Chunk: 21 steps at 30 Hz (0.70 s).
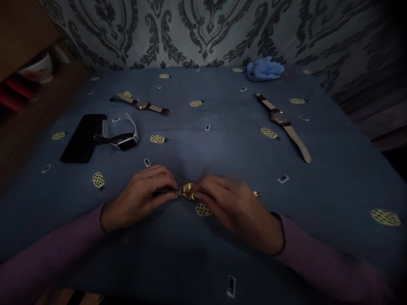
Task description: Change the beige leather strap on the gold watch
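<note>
Near the front middle of the table, a gold-coloured wristwatch (188, 191) is between my two hands, just above or on the cloth. My left hand (143, 190) is closed, pinching the watch's left side where the strap joins the case. From the other side my right hand (235, 203) is closed with thumb and fingertips at the case's right edge. A small gold buckle-like piece (257, 193) shows just beyond the right hand; whether it belongs to this watch's strap I cannot tell. My fingers cover much of the watch.
Behind my left hand lie a black phone (83, 139), a smartwatch (127, 144) with a pale band, and a brown-strapped watch (142, 105). Another watch (280, 117) lies stretched out at right. A crumpled blue cloth (265, 69) sits by the wall. Pineapple-print cloth (222, 152) covers the table.
</note>
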Motion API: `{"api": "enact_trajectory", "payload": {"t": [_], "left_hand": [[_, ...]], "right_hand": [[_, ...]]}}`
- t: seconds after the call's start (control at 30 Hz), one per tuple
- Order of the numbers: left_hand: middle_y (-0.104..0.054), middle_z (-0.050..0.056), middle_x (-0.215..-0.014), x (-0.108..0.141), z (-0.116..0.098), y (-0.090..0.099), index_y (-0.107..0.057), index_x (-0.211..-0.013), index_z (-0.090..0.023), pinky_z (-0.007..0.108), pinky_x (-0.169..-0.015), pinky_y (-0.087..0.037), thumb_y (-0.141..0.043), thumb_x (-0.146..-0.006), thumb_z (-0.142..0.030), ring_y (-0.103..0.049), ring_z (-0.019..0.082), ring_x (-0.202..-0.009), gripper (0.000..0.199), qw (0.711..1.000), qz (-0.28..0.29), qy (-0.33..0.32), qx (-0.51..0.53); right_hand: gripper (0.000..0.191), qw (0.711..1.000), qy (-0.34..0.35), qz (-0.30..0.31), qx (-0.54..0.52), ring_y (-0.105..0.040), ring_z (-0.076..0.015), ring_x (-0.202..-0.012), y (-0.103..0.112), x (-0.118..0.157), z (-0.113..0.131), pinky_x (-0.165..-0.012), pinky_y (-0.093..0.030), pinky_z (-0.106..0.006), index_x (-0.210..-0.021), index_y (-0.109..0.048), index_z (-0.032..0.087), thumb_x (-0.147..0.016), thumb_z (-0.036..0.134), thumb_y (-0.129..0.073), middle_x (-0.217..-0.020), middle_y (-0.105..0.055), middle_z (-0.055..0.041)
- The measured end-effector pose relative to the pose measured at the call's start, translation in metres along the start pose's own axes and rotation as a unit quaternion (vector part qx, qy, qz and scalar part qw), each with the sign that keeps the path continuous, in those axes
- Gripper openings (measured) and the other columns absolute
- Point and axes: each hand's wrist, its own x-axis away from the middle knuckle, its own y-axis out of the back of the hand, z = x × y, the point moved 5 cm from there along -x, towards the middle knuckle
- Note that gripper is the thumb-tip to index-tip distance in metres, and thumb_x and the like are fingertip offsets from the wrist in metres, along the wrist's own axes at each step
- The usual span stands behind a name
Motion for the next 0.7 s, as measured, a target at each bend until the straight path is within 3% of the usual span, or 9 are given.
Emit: {"api": "enact_trajectory", "payload": {"t": [0.7], "left_hand": [[-0.065,0.003,-0.088,-0.0002,-0.0019,-0.0003,-0.064,-0.09,-0.017,0.026,-0.074,-0.051,-0.061,-0.092,-0.018,-0.061,0.014,-0.083,0.003,1.0,0.003,-0.023,-0.019]], "right_hand": [[0.02,1.0,0.001,0.009,-0.023,-0.067,-0.0144,-0.067,-0.002,0.0007,-0.0028,-0.06,-0.051,-0.024,-0.087,-0.059,0.017,-0.097,0.012,-0.043,-0.082,-0.071,-0.0053]]}}
